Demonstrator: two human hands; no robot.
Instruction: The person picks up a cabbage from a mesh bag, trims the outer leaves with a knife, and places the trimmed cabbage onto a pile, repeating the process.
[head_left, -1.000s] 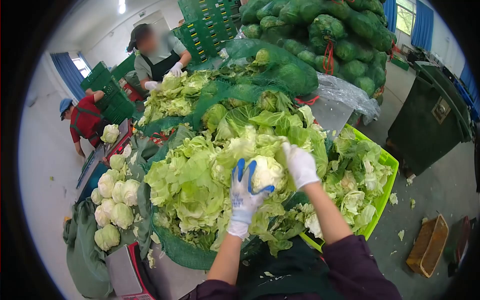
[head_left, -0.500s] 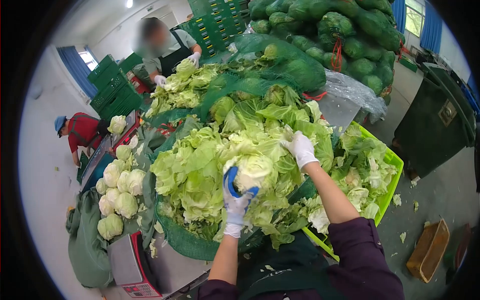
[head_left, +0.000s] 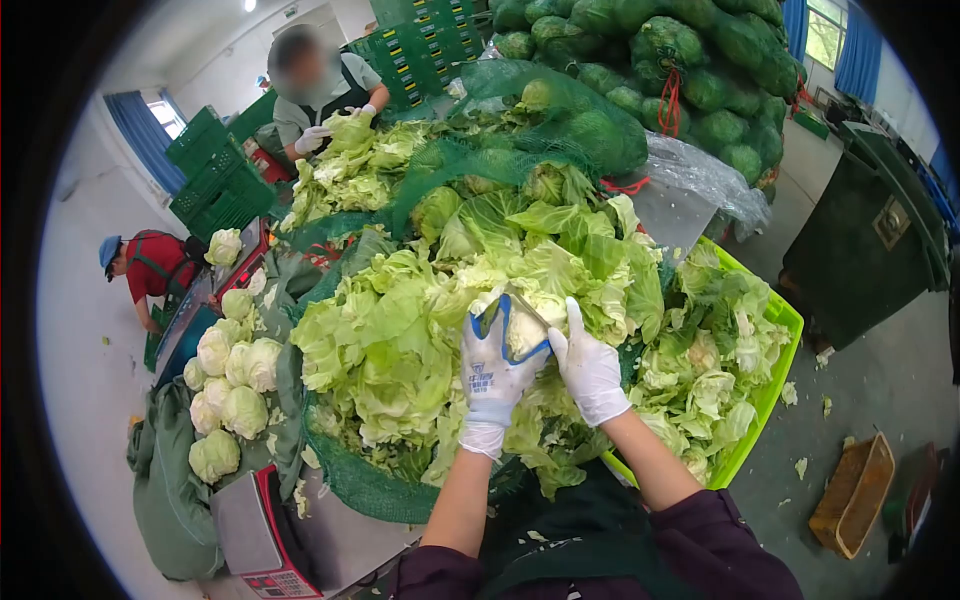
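Observation:
My left hand [head_left: 493,378], in a white glove with a blue palm, is shut around a pale cabbage head [head_left: 522,328] held up over a big heap of loose green leaves [head_left: 390,340]. My right hand [head_left: 590,372], in a white glove, is pressed against the right side of the same head, thumb up. A thin grey knife blade [head_left: 526,307] runs from that hand across the top of the cabbage. The handle is hidden inside the glove.
A yellow-green crate [head_left: 778,318] of leaf scraps stands at the right. Trimmed cabbages [head_left: 232,372] lie at the left beside a scale [head_left: 262,530]. A co-worker [head_left: 312,95] handles leaves at the back; a person in red [head_left: 150,265] bends at far left. A dark bin [head_left: 865,235] and net sacks [head_left: 690,60] are beyond.
My right hand has come down from the leaves to the cabbage's right side, and the blade now shows on it. My left hand has turned the head slightly and moved right.

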